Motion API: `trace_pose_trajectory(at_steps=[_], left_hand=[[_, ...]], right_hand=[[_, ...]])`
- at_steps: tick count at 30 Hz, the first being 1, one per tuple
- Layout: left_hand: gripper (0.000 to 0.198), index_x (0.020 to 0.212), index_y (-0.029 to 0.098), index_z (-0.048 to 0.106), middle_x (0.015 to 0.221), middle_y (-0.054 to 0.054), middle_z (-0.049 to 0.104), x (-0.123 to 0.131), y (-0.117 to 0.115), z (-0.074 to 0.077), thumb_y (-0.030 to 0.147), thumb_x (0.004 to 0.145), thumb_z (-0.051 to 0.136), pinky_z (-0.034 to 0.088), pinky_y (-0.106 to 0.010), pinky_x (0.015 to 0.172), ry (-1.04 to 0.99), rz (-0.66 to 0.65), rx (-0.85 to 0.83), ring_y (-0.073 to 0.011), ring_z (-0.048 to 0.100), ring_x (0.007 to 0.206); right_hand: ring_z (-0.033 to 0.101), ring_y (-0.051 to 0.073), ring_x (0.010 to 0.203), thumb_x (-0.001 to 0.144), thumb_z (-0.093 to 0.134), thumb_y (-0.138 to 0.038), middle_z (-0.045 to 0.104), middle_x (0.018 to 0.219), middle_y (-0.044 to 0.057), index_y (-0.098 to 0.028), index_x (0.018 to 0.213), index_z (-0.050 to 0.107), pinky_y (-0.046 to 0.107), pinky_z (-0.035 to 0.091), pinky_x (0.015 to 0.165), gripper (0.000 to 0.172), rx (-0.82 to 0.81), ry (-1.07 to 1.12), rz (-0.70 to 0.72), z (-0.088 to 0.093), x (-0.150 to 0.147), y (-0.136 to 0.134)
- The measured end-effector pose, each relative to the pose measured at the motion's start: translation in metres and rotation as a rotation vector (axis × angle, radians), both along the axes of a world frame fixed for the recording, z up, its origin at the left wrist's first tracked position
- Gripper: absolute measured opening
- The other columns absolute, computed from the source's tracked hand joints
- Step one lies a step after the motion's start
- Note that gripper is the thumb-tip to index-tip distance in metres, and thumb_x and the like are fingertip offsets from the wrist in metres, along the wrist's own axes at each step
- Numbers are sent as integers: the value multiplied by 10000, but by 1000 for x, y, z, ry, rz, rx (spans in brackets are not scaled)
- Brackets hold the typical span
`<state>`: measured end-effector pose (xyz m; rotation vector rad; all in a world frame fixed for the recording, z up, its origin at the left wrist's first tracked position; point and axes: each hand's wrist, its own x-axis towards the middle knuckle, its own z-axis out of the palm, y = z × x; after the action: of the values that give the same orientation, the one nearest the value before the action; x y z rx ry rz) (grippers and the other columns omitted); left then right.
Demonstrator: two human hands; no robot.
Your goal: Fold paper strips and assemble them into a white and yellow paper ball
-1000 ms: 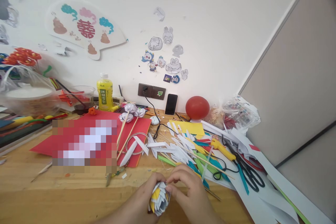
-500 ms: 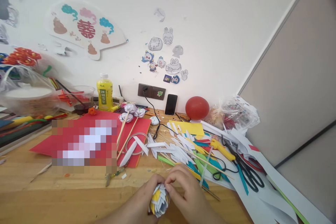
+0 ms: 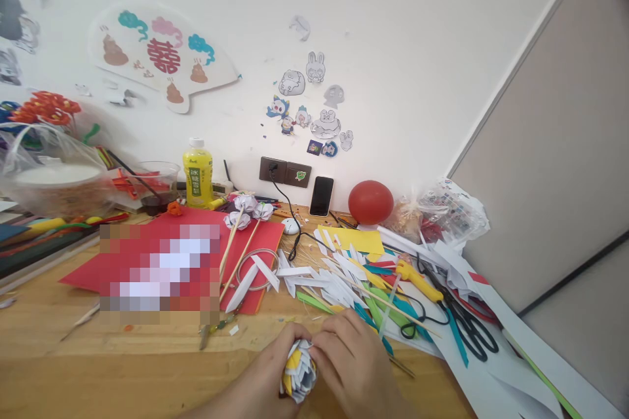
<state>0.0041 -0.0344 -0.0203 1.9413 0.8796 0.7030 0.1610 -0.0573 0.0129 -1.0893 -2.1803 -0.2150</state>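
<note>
A folded paper flower of overlapping white and yellow pieces is at the bottom middle, above the wooden table. My left hand wraps round its left side, thumb over the top; the lower fingers are hidden. At the flower's upper right edge, my right hand pinches the paper rim between thumb and forefinger, its other fingers curled. Beyond the hands lie loose folded white paper strips, mixed with yellow, green and blue ones.
Right of my hands are a yellow hot glue gun, black scissors and white paper sheets. Red paper with white paper flowers on sticks lies left. Behind stand a yellow bottle, a phone and a red balloon.
My right hand's fingers have curled in closer against the flower's edge. The left hand keeps its hold. The whole view has shifted very slightly.
</note>
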Motion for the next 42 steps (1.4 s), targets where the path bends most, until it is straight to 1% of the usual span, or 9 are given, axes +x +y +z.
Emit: trace_pose_trajectory(at_steps=[3, 8, 14, 19, 24, 28, 32, 38, 42], left_hand=[[386, 931, 214, 401, 823, 15, 566, 1, 0, 1, 15, 610, 475, 439, -220, 653, -23, 2, -8, -138, 559, 747], [379, 938, 209, 404, 837, 2, 570, 0, -1, 0, 28, 614, 481, 448, -230, 661, -27, 2, -14, -145, 567, 759], [368, 939, 212, 408, 826, 12, 563, 0, -1, -4, 28, 627, 475, 443, -221, 658, -37, -7, 11, -136, 561, 746], [363, 944, 210, 411, 843, 6, 569, -1, -1, -7, 30, 636, 480, 443, -223, 667, -51, 1, 14, -139, 564, 758], [361, 949, 208, 410, 843, -1, 580, 0, -2, -3, 45, 639, 497, 450, -229, 668, -45, 1, -11, -149, 570, 769], [346, 960, 210, 409, 881, -9, 589, 1, -1, -1, 65, 658, 497, 454, -236, 700, -57, 19, -18, -152, 571, 803], [352, 958, 213, 412, 880, -5, 592, 1, -1, -2, 64, 651, 499, 453, -239, 700, -46, 26, -21, -152, 570, 800], [412, 971, 220, 404, 891, 6, 578, -1, -1, -3, 13, 622, 478, 449, -227, 698, -56, -21, -10, -143, 568, 804], [398, 962, 221, 409, 888, 5, 577, 0, -3, 0, 17, 626, 472, 447, -227, 696, -29, -14, 0, -144, 567, 796]], right_hand=[[481, 152, 634, 850, 399, -122, 591, 715, 44, -160, 765, 574, 273, 392, 558, 198, 92, -82, 2, 3, -2, 0], [488, 149, 637, 857, 390, -139, 590, 709, 37, -169, 751, 571, 270, 401, 551, 212, 54, -66, 9, 5, -5, 1], [471, 144, 602, 856, 396, -128, 572, 675, 34, -157, 696, 542, 269, 389, 529, 218, 112, -54, 10, 2, -4, 1], [490, 142, 615, 876, 364, -135, 576, 686, 38, -159, 707, 541, 263, 400, 530, 246, 65, -62, 7, -1, -4, 2], [507, 143, 638, 875, 358, -130, 587, 717, 38, -168, 744, 557, 267, 415, 555, 241, 63, -118, -17, -6, -4, 4], [517, 158, 677, 869, 370, -149, 595, 766, 42, -174, 802, 572, 278, 427, 578, 214, 38, -85, -34, -1, -3, 2], [520, 153, 693, 872, 361, -174, 581, 769, 46, -177, 757, 565, 271, 435, 598, 234, 10, -5, -52, 5, -4, 0], [505, 150, 667, 871, 384, -173, 584, 756, 37, -173, 761, 565, 272, 422, 575, 212, -4, -12, 8, 5, -5, 0], [504, 151, 650, 882, 376, -197, 585, 732, 38, -174, 747, 564, 272, 416, 558, 233, 42, -26, -14, 5, -4, 2]])
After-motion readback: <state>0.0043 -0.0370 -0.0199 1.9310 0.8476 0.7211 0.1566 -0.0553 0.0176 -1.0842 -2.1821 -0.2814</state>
